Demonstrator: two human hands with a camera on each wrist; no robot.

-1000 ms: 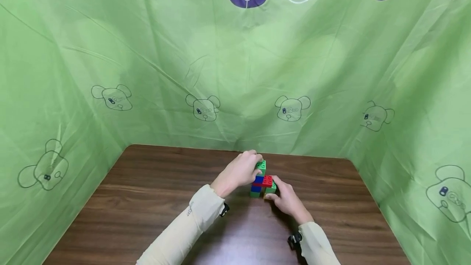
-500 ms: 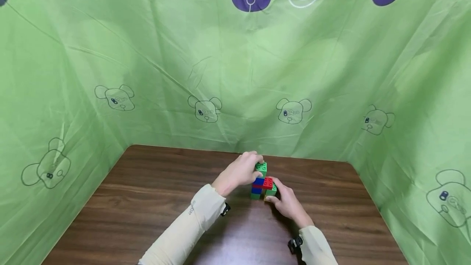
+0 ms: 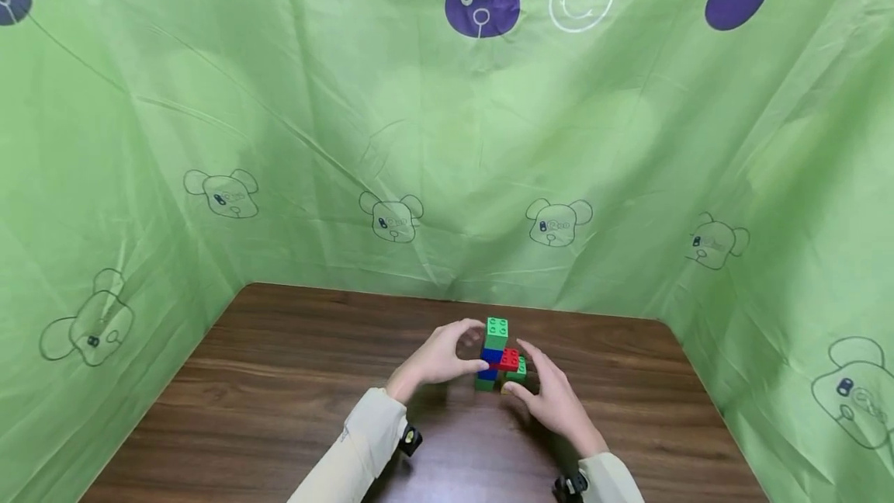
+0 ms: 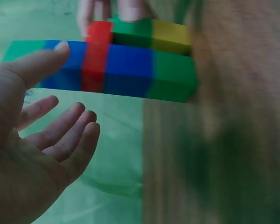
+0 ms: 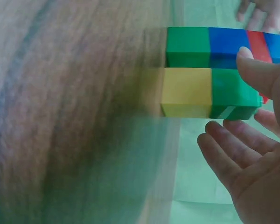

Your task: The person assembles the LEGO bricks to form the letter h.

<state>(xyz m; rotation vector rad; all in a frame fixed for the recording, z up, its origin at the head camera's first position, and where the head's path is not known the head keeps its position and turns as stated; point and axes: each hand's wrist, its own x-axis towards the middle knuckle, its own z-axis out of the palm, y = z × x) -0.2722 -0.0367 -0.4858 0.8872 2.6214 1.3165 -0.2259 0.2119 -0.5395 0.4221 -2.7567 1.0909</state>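
A tower of toy building bricks stands upright on the table: green at the base, then blue, red, blue, with a green brick [image 3: 497, 332] on top. Its red brick [image 3: 510, 359] juts right, over a shorter stack of a yellow brick [image 5: 186, 91] and a green brick [image 5: 233, 91]; whether these are fastened I cannot tell. My left hand [image 3: 438, 355] is spread at the tower's left, thumb close before a blue brick [image 4: 72, 65] and fingers apart from it. At the short stack's right, my right hand [image 3: 556, 398] has fingers and thumb spread, holding nothing.
The brown wooden table [image 3: 279, 394] reaches back to a green cloth curtain [image 3: 447, 138] printed with bear faces, which also hangs at both sides. Each wrist wears a black camera [image 3: 410, 439].
My left hand has released the tower's top green brick and drawn down and left, fingers spreading. The right hand has loosened from the short stack. The bricks stay standing.
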